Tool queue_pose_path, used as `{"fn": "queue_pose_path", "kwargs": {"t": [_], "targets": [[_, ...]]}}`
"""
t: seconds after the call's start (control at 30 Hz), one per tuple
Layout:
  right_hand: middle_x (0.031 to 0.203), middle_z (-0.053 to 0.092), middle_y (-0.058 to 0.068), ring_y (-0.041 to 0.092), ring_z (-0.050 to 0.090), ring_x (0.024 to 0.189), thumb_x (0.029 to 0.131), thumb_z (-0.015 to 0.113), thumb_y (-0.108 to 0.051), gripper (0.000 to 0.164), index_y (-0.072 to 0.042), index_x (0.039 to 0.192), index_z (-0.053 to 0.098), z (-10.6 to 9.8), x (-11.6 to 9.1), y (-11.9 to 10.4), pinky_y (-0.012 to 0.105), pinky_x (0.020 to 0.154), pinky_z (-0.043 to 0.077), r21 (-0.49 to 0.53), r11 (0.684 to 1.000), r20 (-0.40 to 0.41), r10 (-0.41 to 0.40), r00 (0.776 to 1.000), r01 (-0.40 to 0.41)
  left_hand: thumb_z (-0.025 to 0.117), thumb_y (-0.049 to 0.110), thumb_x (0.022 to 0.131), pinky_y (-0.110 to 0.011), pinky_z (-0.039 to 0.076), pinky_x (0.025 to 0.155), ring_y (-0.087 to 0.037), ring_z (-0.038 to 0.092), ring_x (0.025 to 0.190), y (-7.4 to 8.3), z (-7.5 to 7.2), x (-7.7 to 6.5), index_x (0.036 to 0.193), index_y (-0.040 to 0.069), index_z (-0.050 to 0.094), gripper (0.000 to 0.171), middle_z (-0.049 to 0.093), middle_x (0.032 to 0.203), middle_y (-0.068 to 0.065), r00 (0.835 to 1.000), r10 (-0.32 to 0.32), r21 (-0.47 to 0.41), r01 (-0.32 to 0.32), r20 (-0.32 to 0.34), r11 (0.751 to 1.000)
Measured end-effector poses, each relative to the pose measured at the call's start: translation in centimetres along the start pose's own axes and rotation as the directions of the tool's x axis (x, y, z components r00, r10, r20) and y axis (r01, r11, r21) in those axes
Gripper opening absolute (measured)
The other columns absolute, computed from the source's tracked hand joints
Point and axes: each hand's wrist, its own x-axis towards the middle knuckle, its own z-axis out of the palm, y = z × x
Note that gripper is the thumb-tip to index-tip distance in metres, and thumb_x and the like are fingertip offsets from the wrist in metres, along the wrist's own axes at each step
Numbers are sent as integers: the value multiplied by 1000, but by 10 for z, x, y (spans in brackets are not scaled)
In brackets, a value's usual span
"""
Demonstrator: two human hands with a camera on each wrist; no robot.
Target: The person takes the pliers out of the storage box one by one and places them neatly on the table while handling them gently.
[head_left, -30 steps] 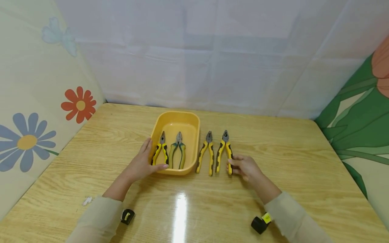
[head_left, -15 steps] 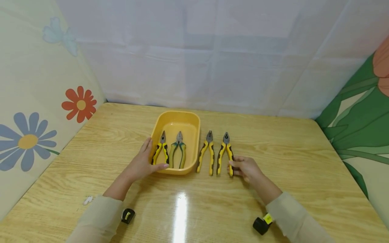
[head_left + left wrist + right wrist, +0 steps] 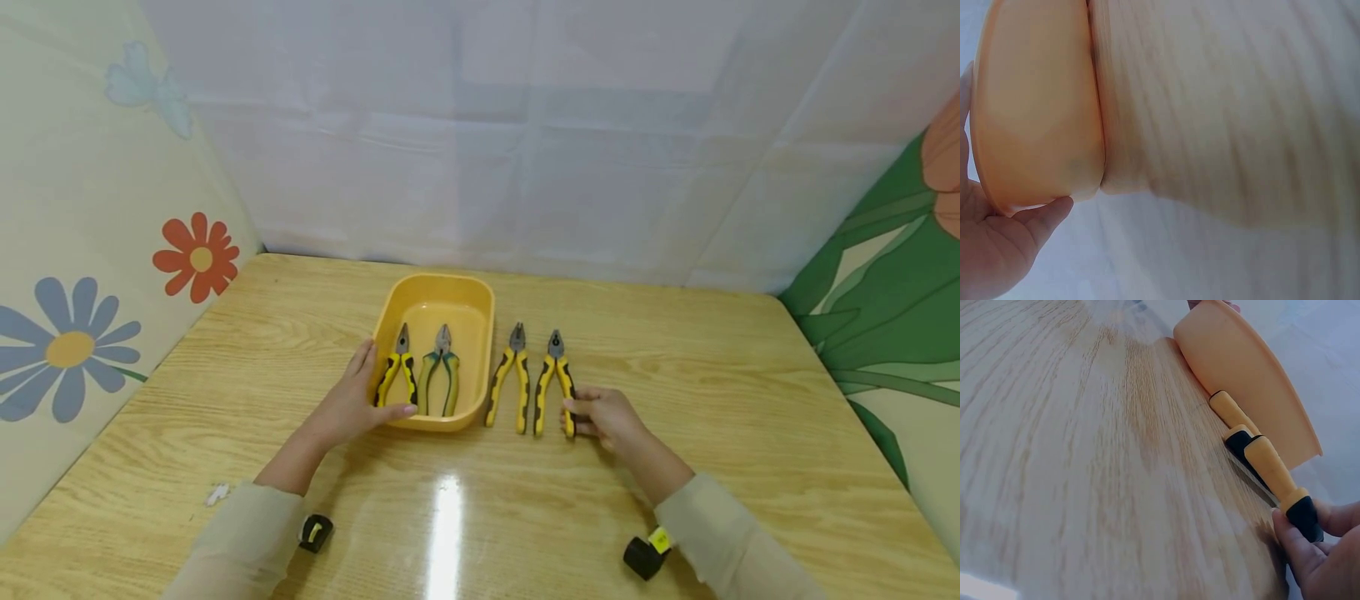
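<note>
rt hand [image 3: 603, 417] fingers pinching pliers [image 3: 553, 383] handle end, lt hand [image 3: 352, 402] gripping tray [image 3: 480, 350] corner

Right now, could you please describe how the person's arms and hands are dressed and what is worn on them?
Both hands, the left hand and the right hand, are bare, with no gloves or rings visible. Long, loose beige sleeves cover both forearms. A small black device with a yellow marking sits at each wrist: the left wrist camera and the right wrist camera.
</note>
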Motion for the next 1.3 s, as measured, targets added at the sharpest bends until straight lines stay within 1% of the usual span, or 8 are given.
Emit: {"fn": "queue_pose_path", "kwargs": {"t": [0.3,0.5,0.57,0.67,0.77,0.83,1.03,1.3], "targets": [[69,56,7,14,58,58,84,49,5,36,21,113,38,0,1,1,26,58,50,34,999,-6,-2,1000,2,62,57,67,-51,19,96,-36,8,126,0,0,0,137,2,-4,111,-9,143,-12,1000,-4,-8,4,2,1000],[72,56,8,14,58,59,84,50,3,35,21,112,39,0,0,0,26,58,50,11,1000,-12,-3,1000,4,62,57,67,-51,19,96,-36,8,126,0,0,0,137,2,-3,111,-9,143,-12,1000,-3,-3,3,1,1000],[77,57,9,13,58,61,84,51,1,37,18,115,40,0,0,-1,26,59,50,-27,1000,-23,1,1000,-1,63,56,67,-51,19,96,-37,9,126,0,0,0,137,1,-3,111,-8,143,-12,1000,1,-2,-1,-1,1000],[93,57,19,12,58,67,85,52,-3,42,16,120,38,0,-1,-1,27,62,50,-88,996,-35,10,999,-13,63,54,68,-51,19,96,-38,9,125,0,1,1,137,0,-3,110,-8,143,-13,1000,3,0,-3,-3,1000],[111,50,26,11,58,71,85,53,-5,45,13,123,37,1,-1,-2,27,64,49,-130,991,-50,19,999,-26,64,53,68,-51,19,96,-38,9,125,0,1,0,137,0,-2,110,-8,143,-14,1000,2,-2,-2,-2,1000],[116,45,27,10,57,71,85,53,-6,46,13,124,36,1,-1,-2,27,64,49,-133,991,-53,25,998,-32,63,55,67,-51,19,96,-38,9,125,0,1,0,137,-1,-3,110,-8,142,-14,1000,2,-3,-2,-1,1000],[104,52,23,10,56,68,84,55,-4,43,14,120,40,3,-1,-2,26,62,50,-146,989,-66,22,998,-32,59,62,65,-51,19,96,-37,8,126,0,0,-1,137,0,-4,114,-9,143,-13,1000,2,-4,-2,6,1000],[100,52,18,15,54,74,81,58,-6,36,11,111,49,4,-1,-4,26,62,49,-273,961,-131,8,991,-44,60,60,66,-51,18,97,-36,7,126,0,0,0,137,1,-4,113,-9,143,-12,1000,1,-15,-1,8,1000]]}}
